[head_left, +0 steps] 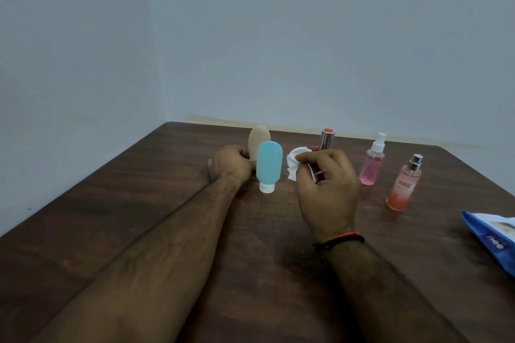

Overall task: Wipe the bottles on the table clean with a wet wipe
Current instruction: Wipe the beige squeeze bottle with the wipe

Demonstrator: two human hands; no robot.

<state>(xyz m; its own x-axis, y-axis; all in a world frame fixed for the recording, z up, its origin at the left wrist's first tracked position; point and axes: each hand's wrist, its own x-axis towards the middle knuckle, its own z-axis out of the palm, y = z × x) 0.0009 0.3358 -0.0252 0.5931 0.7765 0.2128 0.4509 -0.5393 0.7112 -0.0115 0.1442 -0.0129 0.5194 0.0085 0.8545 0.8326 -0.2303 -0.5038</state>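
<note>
Five bottles: upright on brown table (167, 217)
Left hand (230, 166): fingers curled, apparently gripping beige bottle (258, 138) behind blue bottle (269, 164)
Right hand (327, 186): fingers pinching white wet wipe (294, 161), raised near red-capped bottle (326, 139)
Pink spray bottle (372, 166), Engage perfume bottle (404, 186): further right
Wipe pack (493, 237): right edge

Bare, hairy forearms; black and orange thread bands (338, 242) circle the right wrist.

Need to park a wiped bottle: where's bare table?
Bare: near strip between both forearms, and left of the left hand. Crowded: the far row from beige bottle to Engage bottle; wipes pack fills the right edge.
</note>
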